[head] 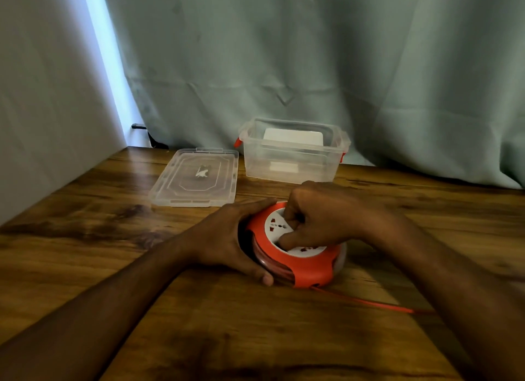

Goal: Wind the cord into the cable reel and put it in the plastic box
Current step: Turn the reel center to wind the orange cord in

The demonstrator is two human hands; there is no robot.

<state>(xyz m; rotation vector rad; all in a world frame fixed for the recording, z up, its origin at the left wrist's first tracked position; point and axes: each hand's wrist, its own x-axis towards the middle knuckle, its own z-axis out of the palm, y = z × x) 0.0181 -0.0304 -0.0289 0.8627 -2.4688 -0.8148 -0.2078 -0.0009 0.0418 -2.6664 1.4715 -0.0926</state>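
Observation:
An orange cable reel with a white socket face lies flat on the wooden table. My left hand clasps its left rim, thumb at the near edge. My right hand sits on top, fingers curled onto the white centre disc. An orange cord runs out of the reel's near right side and passes under my right forearm. The clear plastic box, with red latches, stands open behind the reel, a white item inside it.
The box's clear lid lies flat to the left of the box. A grey-green curtain hangs right behind the table. A pale wall borders the table's left edge.

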